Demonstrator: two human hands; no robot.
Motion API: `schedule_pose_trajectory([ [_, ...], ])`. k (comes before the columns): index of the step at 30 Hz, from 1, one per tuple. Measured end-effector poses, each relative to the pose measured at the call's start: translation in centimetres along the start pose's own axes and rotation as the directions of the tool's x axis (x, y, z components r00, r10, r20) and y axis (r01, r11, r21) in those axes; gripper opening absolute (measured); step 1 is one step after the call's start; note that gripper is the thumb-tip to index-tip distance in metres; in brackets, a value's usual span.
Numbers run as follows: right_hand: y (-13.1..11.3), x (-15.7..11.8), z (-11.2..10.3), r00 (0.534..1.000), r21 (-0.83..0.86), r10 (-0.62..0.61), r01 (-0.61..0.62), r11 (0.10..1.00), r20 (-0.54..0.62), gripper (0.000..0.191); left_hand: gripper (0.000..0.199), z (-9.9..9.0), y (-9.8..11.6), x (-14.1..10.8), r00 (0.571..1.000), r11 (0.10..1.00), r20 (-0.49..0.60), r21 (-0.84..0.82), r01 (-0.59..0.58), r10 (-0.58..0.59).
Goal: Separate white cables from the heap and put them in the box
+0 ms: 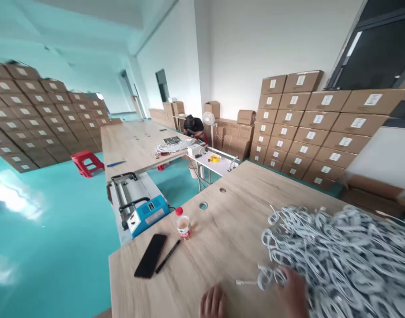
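Bottom edge, right of centre: right hand (293, 291), blurred, fingers against the right side of a pale coil (265, 279). Touching it, but too blurred to tell whether pinching it. Coil low in the frame, just left of the big tangled pile (341, 251) of like cables across the lower right, with a plug (245, 282) pointing left along the table (235, 229).

Bottom centre: left hand (212, 301), cut off by the frame, fingers side by side and curled down at the wood, well apart from the coil. Cannot tell whether closed on anything.

Lower left of centre: phone (150, 256), lying flat and dark, pen (167, 256) slanting just beside it, red-capped bottle (183, 227) upright behind. Farther left, beyond the table's edge, a blue machine (149, 216) with black handles.

Upper centre: a bent-over person (193, 126) in dark clothes, near a fan (208, 118); below, yellow tape (215, 158) on a white bench (222, 167). Upper right and far left: tall stacks of labelled cartons (301, 119).
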State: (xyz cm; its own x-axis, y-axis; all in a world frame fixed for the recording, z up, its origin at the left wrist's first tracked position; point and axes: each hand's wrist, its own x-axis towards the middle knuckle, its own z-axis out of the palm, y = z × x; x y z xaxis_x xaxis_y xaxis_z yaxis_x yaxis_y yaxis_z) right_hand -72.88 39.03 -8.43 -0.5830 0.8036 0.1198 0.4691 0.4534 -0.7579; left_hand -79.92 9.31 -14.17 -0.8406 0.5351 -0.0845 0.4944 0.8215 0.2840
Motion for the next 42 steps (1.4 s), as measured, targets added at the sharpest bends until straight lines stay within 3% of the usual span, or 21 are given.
schedule_pose_trajectory([
  [3, -3.0, -1.8, -3.8, 0.993, 0.211, 0.110, -0.116, 0.971, 0.040, 0.036, 0.062, -5.3, 2.0, -1.3, 0.991, 0.990, -0.012, 0.061, -0.130, 0.131],
  [5, -3.8, -3.2, -5.7, 0.965, 0.387, 0.239, -0.262, 0.884, 0.107, 0.047, 0.061, -7.4, 3.1, -0.8, 0.989, 0.987, -0.023, 0.068, -0.144, 0.146],
  [9, -3.6, -6.6, -9.4, 0.849, 0.618, 0.426, -0.522, 0.587, 0.312, 0.053, 0.060, -8.0, 4.1, 0.2, 0.986, 0.986, 0.005, 0.008, -0.166, 0.165],
  [12, -3.3, -9.8, -12.2, 0.797, 0.640, 0.429, -0.599, 0.480, 0.424, 0.046, 0.061, -7.9, 4.3, 0.1, 0.986, 0.986, 0.004, 0.009, -0.169, 0.169],
  [14, -3.0, -12.7, -13.7, 0.760, 0.603, 0.427, -0.650, 0.463, 0.491, 0.046, 0.061, -7.9, 4.4, 0.1, 0.985, 0.985, -0.002, 0.015, -0.173, 0.173],
  [16, -2.6, -16.1, -14.6, 0.693, 0.502, 0.399, -0.715, 0.487, 0.600, 0.049, 0.060, -8.0, 4.5, 0.2, 0.985, 0.984, -0.008, 0.019, -0.175, 0.175],
  [19, -1.8, -19.8, -14.9, 0.566, 0.249, 0.316, -0.706, 0.663, 0.762, 0.056, 0.060, -8.0, 4.7, 0.4, 0.985, 0.985, -0.015, 0.013, -0.171, 0.171],
  [20, -1.6, -19.9, -14.7, 0.568, 0.169, 0.319, -0.645, 0.745, 0.759, 0.057, 0.059, -8.0, 4.7, 0.4, 0.985, 0.986, -0.019, 0.009, -0.169, 0.169],
  [21, -1.5, -19.2, -14.4, 0.621, 0.106, 0.329, -0.557, 0.824, 0.711, 0.056, 0.059, -8.0, 4.6, 0.4, 0.986, 0.986, -0.024, 0.004, -0.167, 0.167],
  [22, -1.5, -17.8, -14.0, 0.718, 0.054, 0.325, -0.450, 0.892, 0.616, 0.054, 0.059, -8.0, 4.5, 0.4, 0.986, 0.986, -0.029, -0.002, -0.166, 0.166],
  [24, -1.8, -13.4, -13.3, 0.909, -0.068, 0.256, -0.248, 0.966, 0.328, 0.054, 0.059, -8.1, 4.3, 0.2, 0.985, 0.986, -0.041, -0.010, -0.169, 0.168],
  [25, -2.1, -10.9, -13.0, 0.959, -0.148, 0.216, -0.191, 0.970, 0.182, 0.057, 0.058, -8.2, 4.3, 0.1, 0.983, 0.984, -0.046, -0.012, -0.177, 0.176],
  [26, -2.3, -8.4, -12.8, 0.980, -0.232, 0.191, -0.173, 0.957, 0.056, 0.061, 0.057, -8.3, 4.3, 0.2, 0.984, 0.985, -0.053, -0.022, -0.170, 0.169],
  [28, -2.3, -4.4, -12.8, 0.979, -0.380, 0.200, -0.203, 0.902, -0.048, 0.064, 0.056, -8.5, 4.9, 0.8, 0.993, 0.994, -0.081, -0.062, -0.090, 0.085],
  [31, -1.0, -2.1, -13.8, 0.978, -0.451, 0.208, -0.177, 0.875, 0.019, 0.049, 0.056, -8.7, 7.5, 3.5, 0.993, 0.989, -0.109, -0.145, 0.036, -0.052],
  [34, 1.1, -3.2, -15.9, 0.987, -0.357, 0.161, -0.157, 0.921, -0.019, 0.046, 0.054, -8.6, 11.5, 7.5, 0.997, 0.980, -0.080, -0.197, -0.038, 0.023],
  [37, 1.5, -4.5, -17.3, 0.980, -0.277, 0.173, -0.193, 0.941, -0.097, 0.046, 0.053, -8.5, 15.2, 10.4, 0.994, 0.966, -0.030, -0.235, -0.109, 0.105],
  [39, 0.7, -4.2, -16.8, 0.969, -0.294, 0.222, -0.246, 0.924, -0.113, 0.042, 0.054, -8.4, 16.9, 10.7, 0.988, 0.958, -0.007, -0.243, -0.153, 0.156],
  [42, -1.4, -2.3, -14.3, 0.942, -0.379, 0.327, -0.328, 0.865, -0.068, 0.042, 0.057, -8.3, 17.7, 9.5, 0.975, 0.949, 0.011, -0.231, -0.213, 0.222],
])
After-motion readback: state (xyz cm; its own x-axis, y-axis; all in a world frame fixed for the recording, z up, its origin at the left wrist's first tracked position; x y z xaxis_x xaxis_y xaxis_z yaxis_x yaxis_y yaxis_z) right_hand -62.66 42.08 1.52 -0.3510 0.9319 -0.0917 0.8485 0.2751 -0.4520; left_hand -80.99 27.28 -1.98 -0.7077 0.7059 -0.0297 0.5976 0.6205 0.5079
